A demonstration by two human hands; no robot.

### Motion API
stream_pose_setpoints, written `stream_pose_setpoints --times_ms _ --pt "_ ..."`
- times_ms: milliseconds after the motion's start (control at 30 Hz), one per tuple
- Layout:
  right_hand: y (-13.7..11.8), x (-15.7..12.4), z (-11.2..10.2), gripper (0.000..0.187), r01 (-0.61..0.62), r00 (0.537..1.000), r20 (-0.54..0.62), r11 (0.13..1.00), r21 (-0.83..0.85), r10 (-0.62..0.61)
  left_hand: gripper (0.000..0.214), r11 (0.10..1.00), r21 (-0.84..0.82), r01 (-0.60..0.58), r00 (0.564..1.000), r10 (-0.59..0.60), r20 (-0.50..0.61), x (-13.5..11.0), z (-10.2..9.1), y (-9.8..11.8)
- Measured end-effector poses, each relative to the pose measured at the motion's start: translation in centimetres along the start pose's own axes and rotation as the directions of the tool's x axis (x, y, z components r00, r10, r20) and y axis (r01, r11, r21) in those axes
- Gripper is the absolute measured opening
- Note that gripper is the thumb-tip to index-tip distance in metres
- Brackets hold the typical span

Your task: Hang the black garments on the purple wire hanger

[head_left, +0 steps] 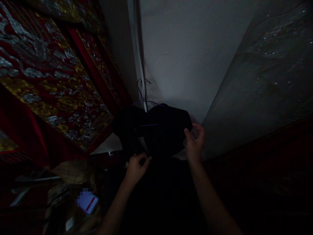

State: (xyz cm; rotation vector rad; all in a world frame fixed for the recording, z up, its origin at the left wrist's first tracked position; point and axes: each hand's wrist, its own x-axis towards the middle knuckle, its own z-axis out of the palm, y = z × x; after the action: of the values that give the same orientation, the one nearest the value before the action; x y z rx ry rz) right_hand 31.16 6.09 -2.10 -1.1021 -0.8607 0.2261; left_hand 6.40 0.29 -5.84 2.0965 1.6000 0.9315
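Observation:
A black garment point(168, 130) hangs from a thin purple wire hanger point(141, 93) against the wall in front of me. My left hand point(137, 166) is at the lower front of the garment, its fingers curled in and pinching the dark cloth. A small pale patch point(143, 143) shows inside the garment just above that hand. By the garment's right shoulder is my right hand point(195, 140), thumb and fingers curved but apart, the thumb close to the cloth edge. Darkness hides the garment's folds and whether the right hand touches it.
Red cloth with gold and silver embroidery point(49, 81) hangs at left. A narrow upright pole point(138, 39) runs down the pale wall point(181, 65). Shiny translucent sheeting point(269, 75) covers the right side. A person sits low at left, beside a lit phone point(88, 200).

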Motion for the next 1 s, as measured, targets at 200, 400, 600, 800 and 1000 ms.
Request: stream_pose_setpoints --times_ms 200,400,600,800,1000 --pt "0.1 -12.3 -1.1 0.039 -0.548 0.578 0.697 0.835 -0.054 0.424 0.018 0.922 -0.384 -0.043 0.953 -0.078 -0.293 -2.8 3.5 0.6" --pt "-0.9 -12.5 0.5 0.038 -0.401 0.421 0.846 0.903 -0.151 0.328 0.061 0.815 -0.579 0.023 0.853 -0.318 -0.415 -4.7 5.1 1.6" --pt "-0.9 -12.8 0.3 0.030 -0.235 0.440 0.847 0.949 -0.212 0.299 0.044 0.824 -0.565 0.039 0.882 -0.294 -0.369 -5.1 5.4 1.3" --pt "-0.9 -13.1 0.0 0.024 -0.243 0.481 0.823 0.948 -0.205 0.302 0.026 0.850 -0.527 0.004 0.907 -0.225 -0.356 -5.1 5.4 0.9" --pt "-0.8 -12.5 -0.1 0.029 -0.296 0.425 0.826 0.919 -0.260 0.371 0.022 0.819 -0.572 0.049 0.907 -0.276 -0.318 -5.2 5.7 0.7"
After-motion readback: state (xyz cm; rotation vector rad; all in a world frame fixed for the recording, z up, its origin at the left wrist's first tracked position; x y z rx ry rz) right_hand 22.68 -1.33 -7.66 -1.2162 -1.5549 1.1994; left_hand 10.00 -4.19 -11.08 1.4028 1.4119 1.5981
